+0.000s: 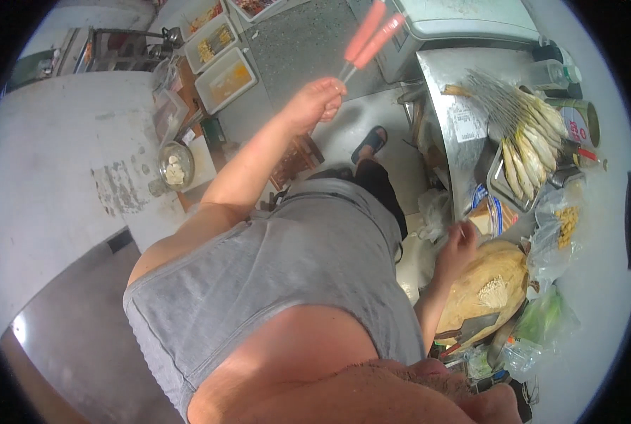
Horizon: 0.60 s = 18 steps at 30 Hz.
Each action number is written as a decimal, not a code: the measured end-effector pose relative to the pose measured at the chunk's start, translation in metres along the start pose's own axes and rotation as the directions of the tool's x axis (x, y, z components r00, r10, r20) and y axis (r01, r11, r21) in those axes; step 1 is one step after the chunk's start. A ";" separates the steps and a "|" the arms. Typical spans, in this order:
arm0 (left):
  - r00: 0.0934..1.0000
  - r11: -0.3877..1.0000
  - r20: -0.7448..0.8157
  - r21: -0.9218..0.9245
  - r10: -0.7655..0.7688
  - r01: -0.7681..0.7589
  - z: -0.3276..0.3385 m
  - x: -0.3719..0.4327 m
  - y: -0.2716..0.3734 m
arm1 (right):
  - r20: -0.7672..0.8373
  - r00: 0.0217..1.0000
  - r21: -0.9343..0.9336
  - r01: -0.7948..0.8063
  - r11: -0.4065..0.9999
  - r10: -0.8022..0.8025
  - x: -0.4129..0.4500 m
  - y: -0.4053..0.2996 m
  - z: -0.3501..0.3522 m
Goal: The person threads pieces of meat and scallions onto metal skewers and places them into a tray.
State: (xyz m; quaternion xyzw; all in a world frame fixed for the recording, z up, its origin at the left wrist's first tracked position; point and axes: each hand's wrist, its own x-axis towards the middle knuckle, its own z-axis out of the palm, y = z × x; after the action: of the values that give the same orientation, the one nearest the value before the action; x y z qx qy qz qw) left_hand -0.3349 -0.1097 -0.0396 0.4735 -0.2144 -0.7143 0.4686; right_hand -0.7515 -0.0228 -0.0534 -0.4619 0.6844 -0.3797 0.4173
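My left hand [318, 103] is stretched out over the floor. It grips the thin sticks of two skewered pink sausages [371, 37], whose far ends reach the top of the picture. My right hand [457, 244], somewhat blurred with its fingers bent, is beside a round wooden chopping block [464, 286] and a bag of sliced bread [490, 216]; whether it holds anything is unclear. On the block lie a small pale heap of chopped food [493, 291] and a cleaver [474, 326]. Several skewered fish [533, 143] rest on a metal tray [498, 185].
Left of me, white bins [225, 79] hold food, and a glass bowl [176, 165] holds pale pieces. A chest freezer [469, 21] stands beyond the steel table [437, 79]. Along the wall are a plastic bottle [548, 74], a tin [586, 122] and a bag of greens [546, 318].
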 end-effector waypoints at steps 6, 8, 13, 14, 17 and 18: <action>0.986 0.994 -0.128 -0.012 0.111 -0.113 -0.035 0.035 0.084 | 0.376 0.924 -0.353 0.075 0.932 0.068 0.113 -0.035 0.131; 0.961 0.986 -0.230 -0.032 0.152 -0.163 -0.052 0.044 0.110 | 0.457 0.889 -0.367 0.209 0.907 -0.020 0.143 -0.054 0.167; 0.941 0.959 -0.273 -0.139 0.202 -0.246 -0.095 0.097 0.153 | 0.235 0.953 -0.289 -0.117 0.950 0.189 0.190 -0.060 0.224; 0.942 0.958 -0.265 -0.141 0.207 -0.250 -0.105 0.110 0.162 | 0.093 0.922 -0.146 -0.361 0.921 0.376 0.196 -0.056 0.231; 0.960 0.963 -0.211 -0.161 0.182 -0.218 -0.143 0.159 0.188 | -0.295 0.863 -0.085 -0.452 0.888 0.411 0.212 -0.041 0.243; 0.965 0.969 -0.199 -0.141 0.172 -0.202 -0.157 0.173 0.195 | -0.357 0.826 -0.128 -0.507 0.853 0.437 0.220 -0.054 0.246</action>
State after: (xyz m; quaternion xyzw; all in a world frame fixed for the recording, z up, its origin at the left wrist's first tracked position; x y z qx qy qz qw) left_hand -0.1258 -0.3309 -0.0474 0.4761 -0.1557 -0.6344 0.5887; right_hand -0.5573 -0.2797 -0.1427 -0.2532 0.8723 -0.2556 0.3311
